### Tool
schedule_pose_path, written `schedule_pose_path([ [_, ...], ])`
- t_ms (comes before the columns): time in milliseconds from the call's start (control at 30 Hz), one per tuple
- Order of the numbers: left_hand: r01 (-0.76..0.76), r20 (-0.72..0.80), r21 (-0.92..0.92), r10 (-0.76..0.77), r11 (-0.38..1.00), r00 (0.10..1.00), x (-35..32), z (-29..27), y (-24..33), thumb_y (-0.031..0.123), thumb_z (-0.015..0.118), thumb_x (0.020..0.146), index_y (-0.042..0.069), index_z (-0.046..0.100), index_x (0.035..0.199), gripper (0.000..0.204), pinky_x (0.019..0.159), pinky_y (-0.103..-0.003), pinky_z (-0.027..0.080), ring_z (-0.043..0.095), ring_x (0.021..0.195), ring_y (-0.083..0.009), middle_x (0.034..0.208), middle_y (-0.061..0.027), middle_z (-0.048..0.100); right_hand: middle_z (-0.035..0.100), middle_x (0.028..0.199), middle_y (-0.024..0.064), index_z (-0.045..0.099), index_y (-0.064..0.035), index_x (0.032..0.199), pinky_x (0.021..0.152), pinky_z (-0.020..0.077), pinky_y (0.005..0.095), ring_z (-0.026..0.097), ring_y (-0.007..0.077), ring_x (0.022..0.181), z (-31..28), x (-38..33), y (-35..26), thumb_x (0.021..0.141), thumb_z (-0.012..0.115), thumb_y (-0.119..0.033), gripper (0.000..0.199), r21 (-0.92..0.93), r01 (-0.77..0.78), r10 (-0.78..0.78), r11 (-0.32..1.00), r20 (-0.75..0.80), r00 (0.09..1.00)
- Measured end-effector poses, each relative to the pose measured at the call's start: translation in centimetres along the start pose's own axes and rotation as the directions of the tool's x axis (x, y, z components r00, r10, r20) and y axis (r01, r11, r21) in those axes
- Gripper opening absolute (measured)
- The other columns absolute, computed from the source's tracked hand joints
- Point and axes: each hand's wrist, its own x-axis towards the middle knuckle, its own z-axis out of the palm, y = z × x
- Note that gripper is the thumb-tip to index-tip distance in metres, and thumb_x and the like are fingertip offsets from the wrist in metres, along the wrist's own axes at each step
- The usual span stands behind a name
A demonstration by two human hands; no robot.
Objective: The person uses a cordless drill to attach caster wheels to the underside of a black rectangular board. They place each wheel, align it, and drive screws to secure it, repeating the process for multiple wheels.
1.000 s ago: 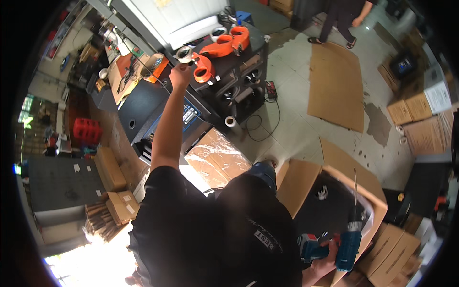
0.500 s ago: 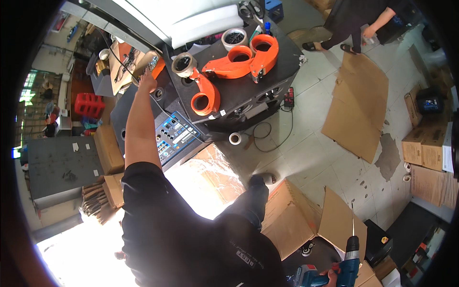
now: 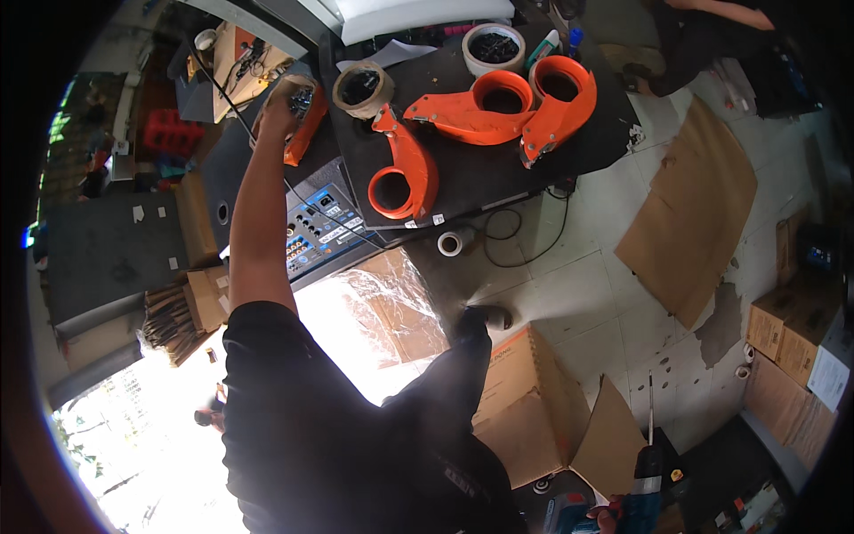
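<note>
My left arm stretches forward to a tan tape roll with small shiny pieces in its core (image 3: 302, 100), set in an orange tape dispenser (image 3: 307, 136). My left hand (image 3: 279, 116) is at the roll's near side; its fingertips are hidden. At the lower right, my right hand (image 3: 608, 514) grips a blue cordless drill (image 3: 644, 491), its long bit pointing away from me. Three more orange tape dispensers (image 3: 411, 182) lie on the black speaker cabinet (image 3: 480, 191). Beside them stand two rolls, one tan (image 3: 362, 87) and one white (image 3: 492, 52), with dark small pieces in their cores.
A mixer panel (image 3: 322, 230) lies below my left arm. Cardboard boxes (image 3: 525, 400) stand by my leg, and a flat cardboard sheet (image 3: 689, 214) covers part of the floor. A cable (image 3: 525, 258) loops near a white roll (image 3: 452, 243). Another person (image 3: 712, 40) is at the upper right.
The view has shifted, with the bench now higher. My left hand has come further in against the roll in the orange dispenser. My right hand still holds the drill.
</note>
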Motion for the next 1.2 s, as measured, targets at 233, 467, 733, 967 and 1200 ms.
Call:
schedule_pose_path([
  [233,-0.007,-0.024,-0.126,0.004,0.992,1.0,-1.4,-1.6,6.6,0.022,0.077,0.082,0.019,0.068,0.137,0.055,0.106,-0.049,0.052,0.067,0.125,-0.0354,0.129,-0.0173,0.072,0.073,0.114,0.0069,0.065,-0.0022,0.127,0.084,0.0545,0.0321,0.069,0.0176,0.094,0.9,-0.2,-0.4,0.091,0.075,-0.005,0.038,0.02,-0.037,0.037,0.999,-0.029,0.999],
  [467,-0.054,-0.105,-0.205,0.032,0.977,0.994,-1.4,-2.8,7.0,0.021,0.073,0.086,0.017,0.068,0.135,0.05,0.106,-0.049,0.052,0.066,0.126,-0.0358,0.13,-0.0178,0.072,0.073,0.118,0.005,0.066,-0.0011,0.13,0.087,0.0533,0.0288,0.068,0.0136,0.097,-0.6,-1.5,1.9,0.09,0.076,-0.005,0.041,0.059,-0.093,0.092,0.994,0.014,0.996],
  [733,-0.352,-0.176,-0.129,0.328,0.927,0.928,5.4,3.7,2.9,0.009,0.063,0.091,0.018,0.062,0.141,0.051,0.11,-0.05,0.048,0.059,0.134,-0.0379,0.144,-0.0174,0.063,0.072,0.113,0.0058,0.067,-0.0028,0.126,0.087,0.0538,0.0315,0.067,0.0152,0.094,0.8,-0.2,3.1,0.092,0.073,-0.004,0.034,0.049,0.034,-0.035,0.998,0.014,0.999],
  [967,-0.172,-0.084,-0.181,0.159,0.968,0.984,2.5,1.0,6.4,0.012,0.065,0.091,0.018,0.075,0.124,0.035,0.104,-0.048,0.052,0.067,0.123,-0.0363,0.128,-0.0165,0.073,0.07,0.105,0.0074,0.067,-0.0051,0.121,0.085,0.0548,0.0358,0.066,0.0184,0.088,1.3,-1.6,5.5,0.095,0.069,-0.002,0.025,0.002,0.181,-0.181,0.983,0.015,0.983],
  [1200,0.202,0.015,-0.881,-0.4,0.428,0.916,-1.8,-3.6,5.4,0.005,0.067,0.096,0.005,0.074,0.112,0.017,0.097,-0.041,0.059,0.071,0.107,-0.0276,0.111,-0.0135,0.072,0.068,0.097,0.009,0.068,-0.0075,0.115,0.083,0.0559,0.0401,0.064,0.0217,0.083,-0.3,-4.8,6.7,0.098,0.065,-0.001,0.019,-0.14,0.342,-0.331,0.929,0.1,0.938],
])
